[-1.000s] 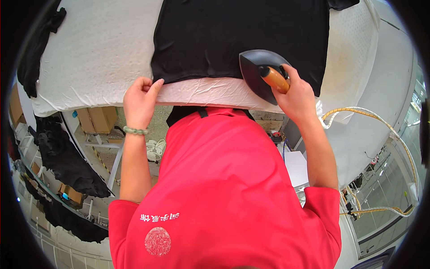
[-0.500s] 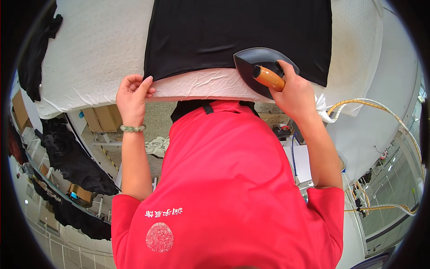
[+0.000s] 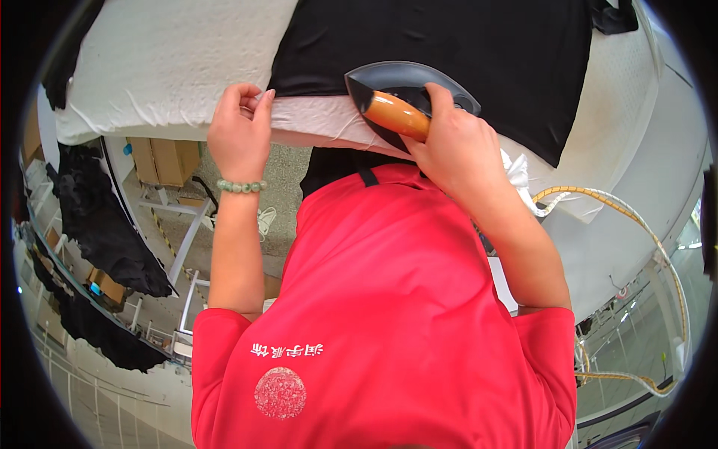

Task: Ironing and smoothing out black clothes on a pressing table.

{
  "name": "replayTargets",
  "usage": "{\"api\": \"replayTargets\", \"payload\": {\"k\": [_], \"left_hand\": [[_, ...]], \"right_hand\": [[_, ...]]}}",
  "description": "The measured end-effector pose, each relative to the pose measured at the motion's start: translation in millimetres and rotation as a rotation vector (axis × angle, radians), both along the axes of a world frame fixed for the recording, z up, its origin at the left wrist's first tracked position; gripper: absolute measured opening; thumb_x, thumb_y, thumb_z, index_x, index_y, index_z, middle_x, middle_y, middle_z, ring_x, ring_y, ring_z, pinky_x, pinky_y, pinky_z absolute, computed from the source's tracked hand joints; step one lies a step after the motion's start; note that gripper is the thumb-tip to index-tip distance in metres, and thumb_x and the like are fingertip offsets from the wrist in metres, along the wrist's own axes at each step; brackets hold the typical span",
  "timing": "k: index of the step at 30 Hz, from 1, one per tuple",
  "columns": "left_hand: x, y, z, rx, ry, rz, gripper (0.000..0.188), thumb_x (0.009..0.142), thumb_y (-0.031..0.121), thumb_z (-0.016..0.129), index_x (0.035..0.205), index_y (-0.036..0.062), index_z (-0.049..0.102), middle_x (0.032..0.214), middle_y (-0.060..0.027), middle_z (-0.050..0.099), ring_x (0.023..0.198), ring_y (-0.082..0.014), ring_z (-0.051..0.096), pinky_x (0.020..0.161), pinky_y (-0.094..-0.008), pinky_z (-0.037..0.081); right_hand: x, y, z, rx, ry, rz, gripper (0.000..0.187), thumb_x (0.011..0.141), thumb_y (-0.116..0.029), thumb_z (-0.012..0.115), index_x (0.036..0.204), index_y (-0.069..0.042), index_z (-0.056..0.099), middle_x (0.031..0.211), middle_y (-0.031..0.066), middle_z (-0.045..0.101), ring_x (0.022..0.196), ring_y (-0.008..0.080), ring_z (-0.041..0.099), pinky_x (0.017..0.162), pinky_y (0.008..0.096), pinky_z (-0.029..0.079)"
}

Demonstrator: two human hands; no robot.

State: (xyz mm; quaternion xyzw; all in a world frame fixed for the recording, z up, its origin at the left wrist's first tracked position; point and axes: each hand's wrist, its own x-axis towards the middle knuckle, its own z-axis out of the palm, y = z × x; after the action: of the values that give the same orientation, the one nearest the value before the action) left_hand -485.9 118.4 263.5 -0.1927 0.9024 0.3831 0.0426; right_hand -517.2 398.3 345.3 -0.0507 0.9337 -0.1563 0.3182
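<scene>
A black cloth (image 3: 449, 37), perhaps a garment, lies flat over a padded white ironing table (image 3: 172, 67). My left hand (image 3: 241, 138) is closed at the cloth's near left corner, thumb and fingertips pinching its edge. My right hand (image 3: 460, 150) wraps round the wooden handle of a dark iron (image 3: 419, 75). The iron rests across the cloth's near edge, partly over the white cover, its pointed tip toward the left. My right hand hides part of its rear.
A hose and cord (image 3: 621, 206) loop off the table's right side. White cloth (image 3: 516, 170) is bunched beside my right wrist. Black fabric (image 3: 112, 224) hangs at the left, near a cardboard box (image 3: 176, 161) below the table. More black cloth (image 3: 617, 16) lies at the far right.
The iron has slid left along the cloth's near edge, closer to my left hand. My left hand stays at the corner. The whole view has turned a little.
</scene>
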Motion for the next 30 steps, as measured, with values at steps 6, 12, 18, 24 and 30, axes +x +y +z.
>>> {"api": "replayTargets", "payload": {"k": [6,12,18,24,30], "left_hand": [[28.2,30.9,24.5,0.937,-0.302,0.507,0.025,0.098,0.020,0.072,0.115,0.0029,0.069,0.089,-0.0059,0.071,0.067,-0.0101,0.061,0.059,-0.0266,0.048],[30.3,58.4,19.4,1.450,-0.219,0.834,0.029,0.099,0.021,0.069,0.123,0.0043,0.067,0.093,-0.0056,0.070,0.066,-0.0105,0.059,0.059,-0.0267,0.046],[15.7,73.2,5.6,1.471,-0.321,0.832,0.022,0.098,0.023,0.072,0.112,0.0061,0.068,0.085,-0.0042,0.068,0.063,-0.0114,0.059,0.058,-0.0271,0.047],[1.9,60.6,-4.9,1.104,-0.173,0.843,0.024,0.094,0.025,0.078,0.097,0.0042,0.066,0.076,-0.0046,0.068,0.056,-0.0123,0.061,0.051,-0.0261,0.047],[2.8,43.8,-1.5,0.845,-0.146,0.710,0.025,0.094,0.023,0.078,0.095,0.0018,0.065,0.073,-0.0083,0.071,0.049,-0.0127,0.060,0.044,-0.0243,0.043]], "right_hand": [[5.5,19.6,7.5,0.056,0.007,-0.068,0.071,0.083,-0.040,0.084,0.134,0.001,0.055,0.090,0.0204,0.074,0.085,0.0374,0.074,0.077,0.0419,0.058],[8.8,44.2,8.0,-0.002,0.016,-0.178,0.080,0.082,-0.050,0.084,0.135,0.002,0.056,0.096,0.0212,0.074,0.092,0.0343,0.075,0.082,0.0386,0.057],[11.6,46.4,5.0,0.004,0.047,-0.166,0.078,0.082,-0.048,0.084,0.135,0.003,0.057,0.097,0.0216,0.074,0.092,0.0348,0.074,0.083,0.0385,0.057],[10.5,42.8,8.7,-0.024,-0.008,-0.162,0.076,0.083,-0.046,0.082,0.134,0.004,0.057,0.094,0.0224,0.074,0.089,0.0366,0.074,0.081,0.0393,0.057],[3.2,10.4,7.9,-0.049,0.010,-0.059,0.077,0.084,-0.050,0.079,0.133,0.006,0.056,0.087,0.0224,0.073,0.086,0.0386,0.074,0.078,0.0415,0.057]]}}
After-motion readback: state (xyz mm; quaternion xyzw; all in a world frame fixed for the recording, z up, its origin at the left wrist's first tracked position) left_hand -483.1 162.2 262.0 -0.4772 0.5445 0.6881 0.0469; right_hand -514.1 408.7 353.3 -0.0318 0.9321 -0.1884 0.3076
